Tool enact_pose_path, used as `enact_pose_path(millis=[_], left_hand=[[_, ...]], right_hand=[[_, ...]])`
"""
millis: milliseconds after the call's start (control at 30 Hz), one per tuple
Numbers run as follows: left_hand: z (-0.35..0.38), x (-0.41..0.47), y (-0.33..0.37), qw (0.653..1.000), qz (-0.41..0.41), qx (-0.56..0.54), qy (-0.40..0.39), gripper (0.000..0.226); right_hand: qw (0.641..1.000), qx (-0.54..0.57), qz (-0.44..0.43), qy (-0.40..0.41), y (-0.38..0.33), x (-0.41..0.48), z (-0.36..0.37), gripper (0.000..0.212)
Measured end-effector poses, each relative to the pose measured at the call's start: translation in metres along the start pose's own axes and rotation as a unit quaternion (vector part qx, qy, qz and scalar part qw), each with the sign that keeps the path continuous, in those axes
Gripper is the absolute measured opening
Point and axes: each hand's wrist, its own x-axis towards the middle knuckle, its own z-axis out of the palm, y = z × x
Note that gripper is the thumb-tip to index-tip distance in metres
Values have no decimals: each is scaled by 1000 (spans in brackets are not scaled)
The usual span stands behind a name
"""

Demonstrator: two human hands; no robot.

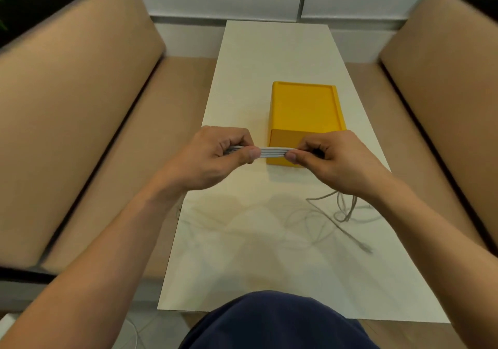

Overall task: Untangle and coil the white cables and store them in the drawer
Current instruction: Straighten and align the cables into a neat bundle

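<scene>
Coiled cable (272, 152): a flat bundle of white strands, held stretched between both hands above the table, just in front of the drawer box.
Left hand (215, 157): fingers curled, thumb pinched on the bundle's left end.
Right hand (331, 160): fingers curled, thumb pinched on the right end.
Drawer box (305, 114): yellow, set on the white table (275, 52).
Loose cable (342, 214): left tangled on the table, near right.
Benches (75, 122): tan, placed at both sides.

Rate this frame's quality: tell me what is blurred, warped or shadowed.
Head view: the wide lens bows the bench backs at both edges. Head view: the loose cables near the right wrist are smeared and faint on the white table. Head view: the folded cable bundle, pinched between the left hand and right hand, and the yellow drawer box look fairly sharp. Head view: soft arm shadows, no hard glare.
</scene>
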Motion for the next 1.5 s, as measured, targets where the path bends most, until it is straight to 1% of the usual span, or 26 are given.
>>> enact_pose_path(millis=[67, 133, 233, 300, 367, 467, 533, 600, 667, 733, 800, 900, 967, 1033, 1100, 1200, 1233, 1300, 1367, 1433, 1500], left_hand=[[-4, 0, -8, 1000, -20, 18, -5, 25], [-4, -1, -12, 999, -38, 24, -20, 25], [-5, -3, -12, 998, -51, 24, -33, 26], [-8, -3, -8, 997, -57, 30, -40, 28], [-11, -4, -4, 995, -65, 40, -57, 30], [-16, -7, 3, 990, -79, 53, -99, 31], [-19, -7, 6, 983, -103, 60, -142, 31], [-22, -7, 5, 974, -123, 50, -182, 31], [-22, -5, 4, 967, -132, 19, -216, 31], [-15, -3, 7, 964, -133, -20, -231, 30], [-1, 1, 15, 968, -113, -37, -221, 31], [18, 8, 28, 978, -61, -36, -197, 31], [25, 10, 32, 979, -57, -44, -189, 30], [28, 12, 33, 984, -48, -22, -173, 29], [26, 13, 34, 987, -39, -1, -159, 23], [17, 16, 36, 987, -37, 39, -154, 19], [15, 16, 36, 985, -42, 52, -157, 20], [14, 17, 36, 982, -51, 79, -167, 22], [16, 16, 35, 980, -56, 95, -168, 24], [16, 16, 34, 983, -59, 73, -158, 25], [13, 15, 33, 986, -64, 36, -150, 26]], right_hand=[[1000, 13, -20, -8, -5, -4, -2, 27], [997, 53, -39, -41, -11, -8, -5, 25], [991, 106, -35, -69, -14, -11, -9, 27], [991, 107, -28, -74, -12, -10, -12, 30], [995, 76, -14, -66, -8, -7, -12, 28], [999, 20, 14, -47, -3, -4, -7, 31], [999, 16, -2, -37, -5, -6, -5, 33], [998, 39, -28, -42, -9, -10, -6, 31], [995, 79, -27, -53, -13, -13, -9, 28], [992, 117, -16, -54, -13, -15, -11, 30], [991, 122, -9, -46, -13, -16, -12, 32], [994, 99, -11, -37, -12, -20, -12, 34], [996, 87, -11, -27, -11, -23, -14, 30], [995, 92, -1, -25, -9, -25, -16, 28], [991, 113, 19, -64, -5, -27, -18, 26], [973, 144, 64, -167, 0, -29, -22, 24], [971, 146, 77, -174, 2, -30, -23, 22], [976, 140, 86, -146, 3, -29, -24, 18], [984, 115, 77, -116, 1, -28, -24, 18], [985, 107, 63, -116, -1, -28, -26, 18], [981, 132, 54, -129, -2, -31, -29, 20]])
